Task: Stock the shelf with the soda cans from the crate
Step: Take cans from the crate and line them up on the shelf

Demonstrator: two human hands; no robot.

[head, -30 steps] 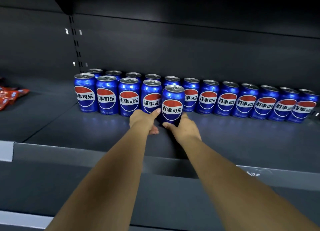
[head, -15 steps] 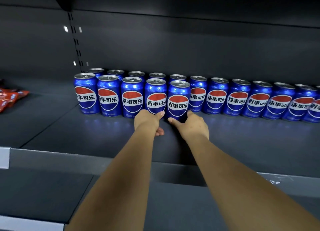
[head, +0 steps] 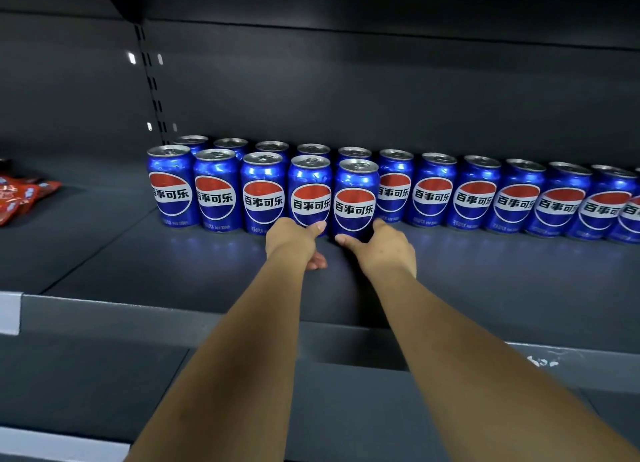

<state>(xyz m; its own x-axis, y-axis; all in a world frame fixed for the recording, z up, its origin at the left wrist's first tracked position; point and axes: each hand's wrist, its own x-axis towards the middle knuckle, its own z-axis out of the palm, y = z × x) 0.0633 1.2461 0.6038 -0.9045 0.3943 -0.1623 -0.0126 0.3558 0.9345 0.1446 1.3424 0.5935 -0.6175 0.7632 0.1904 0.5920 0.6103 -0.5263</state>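
Blue soda cans stand upright on the dark shelf in a long back row and a shorter front row. The rightmost front-row can stands on the shelf beside its neighbour. My right hand grips this can's base, thumb in front and index finger round its right side. My left hand lies just left of it, its straight thumb touching the bottom of the neighbouring can while the other fingers hang loosely curled over the shelf. No crate is in view.
Red snack packets lie at the far left of the shelf. A slotted upright runs up the back panel, and a shelf above overhangs. The shelf's front lip crosses under my forearms. Bare shelf shows in front of the right-hand cans.
The can went from tilted and slightly forward to upright, pushed back into line at the right end of the front row. My left thumb slid off it onto the neighbouring can.
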